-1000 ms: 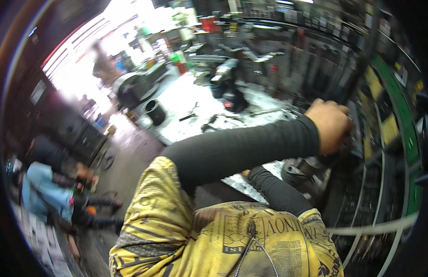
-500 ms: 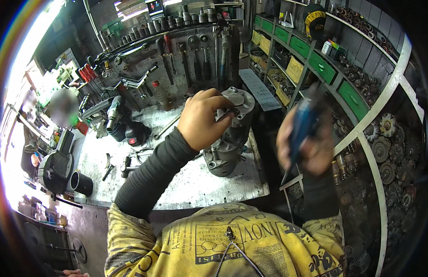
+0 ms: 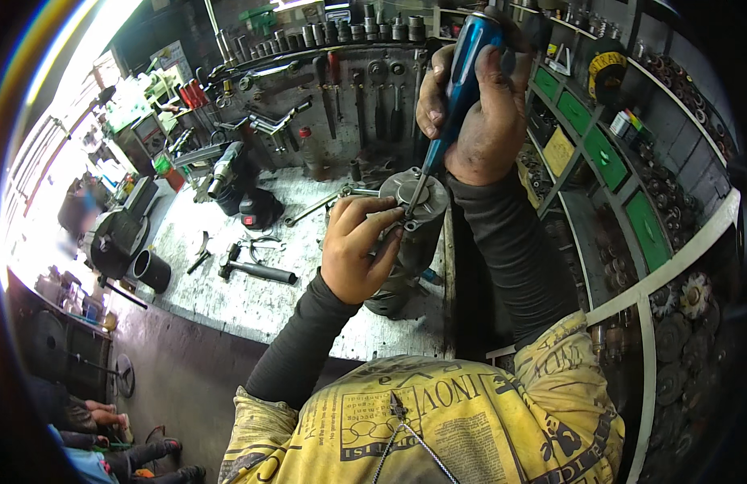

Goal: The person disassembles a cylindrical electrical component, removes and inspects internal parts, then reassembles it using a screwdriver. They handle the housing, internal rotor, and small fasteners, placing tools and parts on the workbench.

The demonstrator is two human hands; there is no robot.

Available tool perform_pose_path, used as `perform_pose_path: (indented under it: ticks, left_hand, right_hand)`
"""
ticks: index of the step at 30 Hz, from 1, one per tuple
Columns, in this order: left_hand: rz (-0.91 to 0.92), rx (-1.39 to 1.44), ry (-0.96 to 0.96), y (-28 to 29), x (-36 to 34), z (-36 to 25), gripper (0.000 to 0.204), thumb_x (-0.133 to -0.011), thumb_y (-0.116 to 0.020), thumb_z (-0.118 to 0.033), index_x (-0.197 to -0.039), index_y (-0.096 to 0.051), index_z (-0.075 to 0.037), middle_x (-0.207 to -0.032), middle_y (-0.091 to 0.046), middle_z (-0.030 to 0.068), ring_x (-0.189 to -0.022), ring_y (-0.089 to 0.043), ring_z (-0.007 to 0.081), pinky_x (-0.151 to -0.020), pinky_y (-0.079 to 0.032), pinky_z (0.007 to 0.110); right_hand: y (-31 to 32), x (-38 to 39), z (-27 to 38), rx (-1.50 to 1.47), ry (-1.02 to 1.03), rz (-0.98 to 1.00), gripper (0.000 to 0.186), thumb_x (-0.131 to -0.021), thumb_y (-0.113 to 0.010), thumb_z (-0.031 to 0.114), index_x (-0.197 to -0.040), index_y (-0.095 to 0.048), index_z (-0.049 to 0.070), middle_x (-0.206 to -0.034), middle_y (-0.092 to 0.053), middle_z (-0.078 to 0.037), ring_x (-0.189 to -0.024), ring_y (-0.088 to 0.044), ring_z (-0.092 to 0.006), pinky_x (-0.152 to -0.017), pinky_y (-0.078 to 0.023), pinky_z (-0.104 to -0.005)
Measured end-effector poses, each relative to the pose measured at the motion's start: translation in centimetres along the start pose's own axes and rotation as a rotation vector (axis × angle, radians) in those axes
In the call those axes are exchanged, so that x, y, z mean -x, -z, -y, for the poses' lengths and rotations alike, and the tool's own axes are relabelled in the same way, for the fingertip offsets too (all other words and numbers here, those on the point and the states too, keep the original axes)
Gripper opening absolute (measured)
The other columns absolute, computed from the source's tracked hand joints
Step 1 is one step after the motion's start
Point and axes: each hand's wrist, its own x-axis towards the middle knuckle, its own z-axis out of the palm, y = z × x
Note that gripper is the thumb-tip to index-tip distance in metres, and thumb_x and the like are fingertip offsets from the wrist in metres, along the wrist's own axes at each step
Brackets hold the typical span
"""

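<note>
My right hand (image 3: 490, 133) grips a screwdriver (image 3: 464, 85) by its translucent blue handle, fingers wrapped round it. The shaft slants down to the rim of a round metal end cap (image 3: 430, 208) on an upright, cylindrical motor-like part (image 3: 420, 246). My left hand (image 3: 356, 246) reaches in from the left, thumb and fingertips pinched together at that rim beside the screwdriver tip. Whatever small piece those fingertips hold, if any, is hidden. The motor-like part stands near the right edge of the worn, light-topped workbench (image 3: 317, 319).
Left of my hands lie a hammer (image 3: 264, 271) and a long wrench (image 3: 313, 210). Farther left are a power tool (image 3: 225, 173), a metal tube (image 3: 152, 271) and a vise (image 3: 111, 242). Sockets (image 3: 333, 32) line the back panel; green drawers (image 3: 603, 157) stand right. People's legs (image 3: 143, 456) show lower left.
My right hand has swung left and up from beside the bench, bringing the screwdriver over the end cap. My left hand has lowered to the cap's near rim. The view has shifted.
</note>
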Motion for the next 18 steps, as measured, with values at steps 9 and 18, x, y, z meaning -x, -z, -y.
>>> perform_pose_path:
  ticks: [9, 18]
  left_hand:
    - [-0.038, -0.083, -0.035, -0.4, 0.4, 0.1, 0.030, -0.072, -0.072, 0.001, -0.102, -0.070, -0.002, -0.105, -0.066, 0.0144, -0.098, -0.060, 0.0330, -0.086, -0.049, 0.042]
    - [-0.097, 0.007, 0.027, -0.9, 0.9, -0.1, 0.039, -0.073, -0.069, 0.000, -0.111, -0.061, 0.004, -0.109, -0.065, 0.0185, -0.102, -0.060, 0.0342, -0.090, -0.047, 0.042]
  right_hand:
    - [-1.1, -0.1, -1.1, -0.096, 0.035, -0.093, 0.045, -0.097, -0.056, 0.020, -0.137, -0.036, 0.014, -0.081, -0.056, -0.012, -0.050, -0.054, -0.0173, -0.040, -0.044, -0.0284]
    - [-0.5, -1.7, 3.4, 0.117, -0.185, 0.232, 0.052, -0.082, -0.066, -0.007, -0.127, -0.045, 0.008, -0.108, -0.060, -0.015, -0.091, -0.066, -0.0183, -0.078, -0.059, -0.0324]
